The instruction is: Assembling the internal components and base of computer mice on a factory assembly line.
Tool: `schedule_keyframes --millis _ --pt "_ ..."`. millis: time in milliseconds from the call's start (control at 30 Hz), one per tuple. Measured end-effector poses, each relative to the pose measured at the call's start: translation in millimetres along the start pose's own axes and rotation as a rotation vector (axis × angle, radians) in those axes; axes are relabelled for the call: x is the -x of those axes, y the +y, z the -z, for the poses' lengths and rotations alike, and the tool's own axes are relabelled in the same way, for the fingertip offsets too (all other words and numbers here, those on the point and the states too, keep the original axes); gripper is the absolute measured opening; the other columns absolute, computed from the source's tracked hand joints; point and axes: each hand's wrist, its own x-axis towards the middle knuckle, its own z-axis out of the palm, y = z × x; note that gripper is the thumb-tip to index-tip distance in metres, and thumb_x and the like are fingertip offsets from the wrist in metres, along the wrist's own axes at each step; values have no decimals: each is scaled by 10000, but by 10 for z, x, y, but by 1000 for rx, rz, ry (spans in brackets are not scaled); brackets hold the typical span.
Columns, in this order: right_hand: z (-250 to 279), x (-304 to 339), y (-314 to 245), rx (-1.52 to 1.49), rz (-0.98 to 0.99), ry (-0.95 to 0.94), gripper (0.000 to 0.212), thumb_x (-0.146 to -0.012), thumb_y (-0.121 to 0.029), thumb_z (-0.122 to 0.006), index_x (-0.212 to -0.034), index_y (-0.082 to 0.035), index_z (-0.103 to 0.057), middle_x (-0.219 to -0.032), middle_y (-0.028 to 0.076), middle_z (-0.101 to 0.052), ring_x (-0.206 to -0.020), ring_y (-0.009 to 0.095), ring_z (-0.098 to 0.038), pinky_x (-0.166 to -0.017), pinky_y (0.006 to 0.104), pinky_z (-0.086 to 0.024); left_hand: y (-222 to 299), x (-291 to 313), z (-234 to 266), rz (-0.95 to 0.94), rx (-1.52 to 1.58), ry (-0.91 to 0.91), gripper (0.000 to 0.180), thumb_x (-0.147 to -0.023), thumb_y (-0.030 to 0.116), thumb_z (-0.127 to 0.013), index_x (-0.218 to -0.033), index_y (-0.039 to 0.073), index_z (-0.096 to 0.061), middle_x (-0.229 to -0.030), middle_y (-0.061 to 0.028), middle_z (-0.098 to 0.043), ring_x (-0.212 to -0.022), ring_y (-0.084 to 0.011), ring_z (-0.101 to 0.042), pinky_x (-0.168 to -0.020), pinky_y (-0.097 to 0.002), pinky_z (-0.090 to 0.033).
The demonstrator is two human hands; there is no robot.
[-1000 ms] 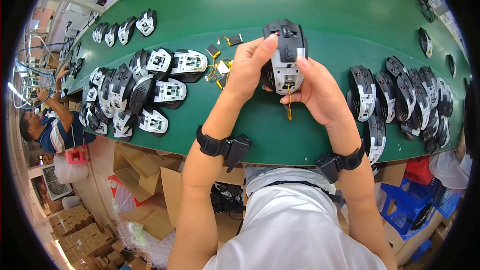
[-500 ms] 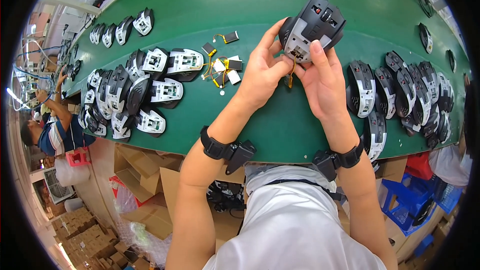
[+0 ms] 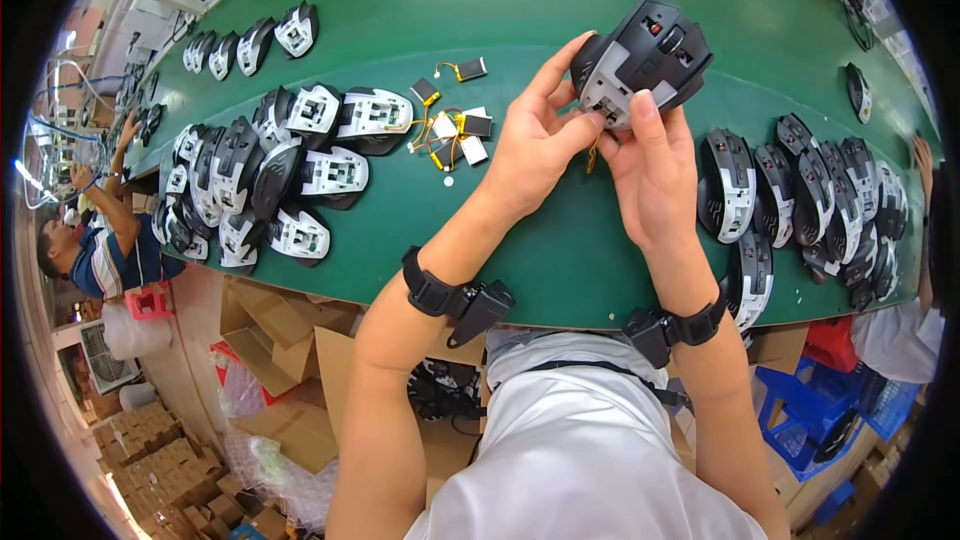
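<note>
In the head view, the landmark is the small battery pile [image 3: 473, 148] on the green counter [image 3: 480, 245]. The computer mouse [image 3: 652, 60] is held above the counter, to the right of the pile and a little farther from the person. It is only partly covered: black, angular panels at the front and flanks, a pale grey-white frame toward the near end, and an opening there, partly hidden by a thumb. A scroll wheel sits in its front, with a bit of red in a slot beside it. The body tilts, its front pointing away and slightly right. A thin yellowish wire [image 3: 591, 158] hangs below the near end.

Both hands are closed around the mouse. The left hand [image 3: 540, 145], just right of the pile, wraps its left side, thumb at the opening. The right hand [image 3: 655, 175], farther right, has its thumb against the near edge; its other fingers are partly hidden underneath.

Left of the pile lies a crowded group of similar mice [image 3: 232, 165]; well to its right lies another group [image 3: 810, 180].
</note>
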Motion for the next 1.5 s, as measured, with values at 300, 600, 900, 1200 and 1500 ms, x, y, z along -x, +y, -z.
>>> schedule_keyframes --millis 300,600,900,1200,1500 --pt "21 54 73 71 24 1 379 -962 -224 -557 -1268 -42 -424 -1222 96 -521 -1106 196 -534 -943 382 -462 -53 28 3 11 121 1 662 -835 -31 -546 -1453 69 -329 -1257 -130 -531 -1058 -164 -562 -897 -295 -473" --pt "10 53 104 51 34 15 367 -958 -218 -568 -1257 -52 -432 -1205 81 -519 -1090 181 -532 -926 376 -471 -89 19 -1 -2 109 36 629 -829 -29 -539 -1426 31 -351 -1222 -139 -542 -1054 -173 -567 -900 -306 -486" --pt "-1 19 103 63 5 27 379 -959 -232 -565 -1269 -57 -433 -1181 77 -539 -1047 164 -554 -901 349 -475 -52 14 44 0 21 40 621 -805 -36 -561 -1395 8 -374 -1132 -129 -581 -974 -173 -600 -825 -286 -513" --pt "88 32 -53 112 -397 -294 452 -976 -401 -471 -1183 -1 -507 -957 111 -671 -850 151 -656 -628 235 -503 280 25 181 79 -108 -58 491 -814 300 -625 -1173 -17 -518 -944 -99 -636 -784 -157 -621 -676 -281 -512" --pt "133 -27 -73 459 -271 -94 253 -898 -166 -647 -1078 4 -598 -905 83 -681 -802 120 -642 -663 226 -468 227 -109 311 -172 161 192 362 -877 204 -558 -1124 -53 -497 -968 -163 -638 -849 -278 -690 -721 -349 -572"
